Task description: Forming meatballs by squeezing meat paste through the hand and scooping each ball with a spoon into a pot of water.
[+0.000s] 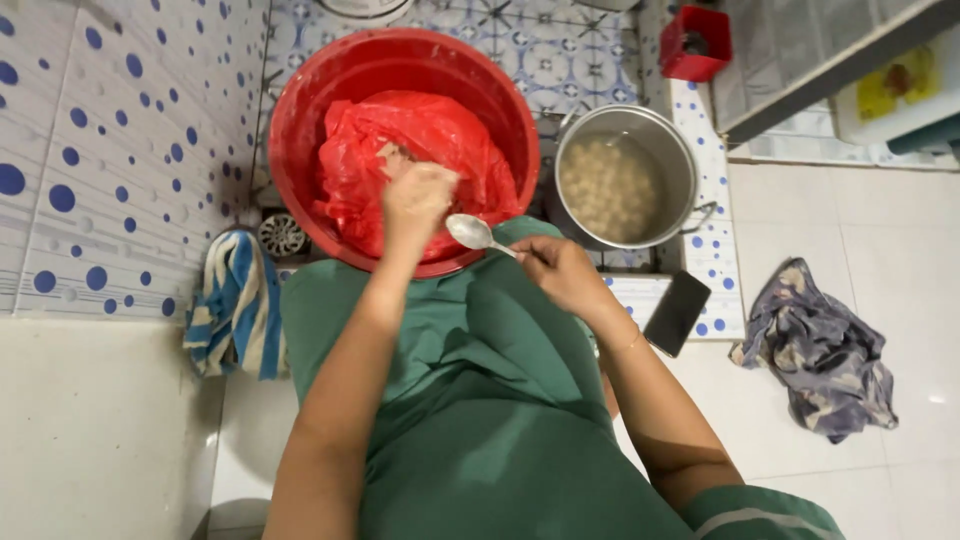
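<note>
The red plastic bag lies crumpled inside the big red tub, which stands on the tiled counter in front of me. My left hand is down in the tub with its fingers bunched tight on a fold of the bag; something pale shows at my fingertips, though I cannot make out what it is. My right hand is closed around the handle of a metal spoon, whose bowl points left and sits over the near rim of the tub, just beside my left wrist. To the right of the tub stands a steel pot holding pale round pieces in cloudy liquid. A dark phone rests on the counter edge near my right forearm. A blue striped towel hangs at the left, and a grey patterned cloth lies on the floor tiles, well apart.
</note>
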